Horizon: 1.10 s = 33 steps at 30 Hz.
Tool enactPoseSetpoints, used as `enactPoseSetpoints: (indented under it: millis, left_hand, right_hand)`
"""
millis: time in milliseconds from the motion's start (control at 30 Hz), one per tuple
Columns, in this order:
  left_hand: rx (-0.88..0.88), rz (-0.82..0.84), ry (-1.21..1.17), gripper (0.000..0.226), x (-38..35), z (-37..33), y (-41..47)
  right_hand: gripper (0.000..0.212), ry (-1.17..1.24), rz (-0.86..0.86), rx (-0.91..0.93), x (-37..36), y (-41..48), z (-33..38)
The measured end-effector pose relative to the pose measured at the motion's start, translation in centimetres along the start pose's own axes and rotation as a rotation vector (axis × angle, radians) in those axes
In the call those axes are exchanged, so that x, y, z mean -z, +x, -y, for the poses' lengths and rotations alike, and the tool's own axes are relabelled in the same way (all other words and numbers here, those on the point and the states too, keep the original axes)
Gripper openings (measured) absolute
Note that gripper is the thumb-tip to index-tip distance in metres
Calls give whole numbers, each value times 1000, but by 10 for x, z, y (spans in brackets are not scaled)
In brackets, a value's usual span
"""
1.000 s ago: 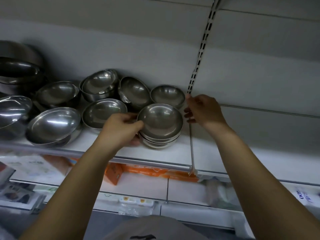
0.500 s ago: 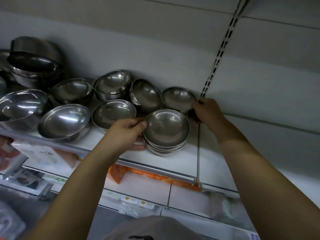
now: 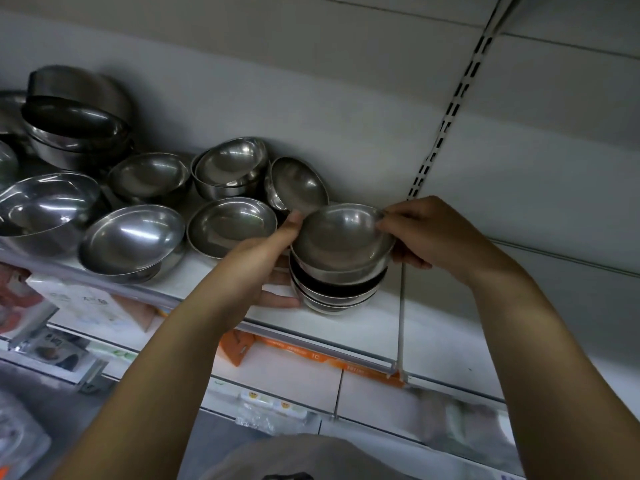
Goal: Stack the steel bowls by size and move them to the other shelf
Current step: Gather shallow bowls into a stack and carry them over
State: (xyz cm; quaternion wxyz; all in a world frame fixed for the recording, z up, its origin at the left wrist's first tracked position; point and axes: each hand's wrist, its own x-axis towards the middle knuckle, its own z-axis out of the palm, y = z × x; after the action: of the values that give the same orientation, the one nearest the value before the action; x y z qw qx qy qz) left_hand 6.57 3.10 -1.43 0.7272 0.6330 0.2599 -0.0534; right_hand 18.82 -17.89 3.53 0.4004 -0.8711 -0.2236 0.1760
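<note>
A small steel bowl (image 3: 341, 237) sits on top of a stack of small bowls (image 3: 334, 294) on the white shelf (image 3: 214, 275), with a dark gap under it. My right hand (image 3: 436, 237) pinches this top bowl's right rim. My left hand (image 3: 263, 261) grips the stack's left side, thumb at the top bowl's rim. Several loose steel bowls lie to the left: a shallow one (image 3: 232, 223), a tilted one (image 3: 298, 185), a nested pair (image 3: 230, 169) and larger bowls (image 3: 131, 240).
Big steel basins (image 3: 74, 126) are piled at the far left. A slotted upright (image 3: 446, 123) and a thin white divider (image 3: 401, 317) separate this shelf from the bare shelf on the right (image 3: 519, 306). Packaged goods lie on lower shelves.
My right hand took the small bowl from behind the stack and brought it onto the top of the stack. My left hand stayed on the stack's left side.
</note>
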Motion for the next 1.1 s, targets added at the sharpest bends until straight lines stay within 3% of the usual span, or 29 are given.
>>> enactPoseSetpoints:
  millis: [133,233,400,567,700,1100]
  left_hand:
    - [-24,-16,37,40,-3,1,0]
    - [-45,-29,60,30,-3,3,1]
    - [-59,-26,60,24,-3,3,-1]
    - [-59,-57,30,23,1,8,-6]
    - [-57,-48,27,25,8,10,-11]
    - [-45,-99,16,29,17,9,-35]
  right_hand:
    - [29,17,-3,-15,-6,1,-7]
    - [30,32,-4,-15,-9,2,-12]
    - [26,199,79,-57,-15,1,-13]
    - [61,203,81,-91,1,24,-19]
    - [50,310,16,-145,-2,70,-24]
    - [42,177,90,-86,-55,151,-19]
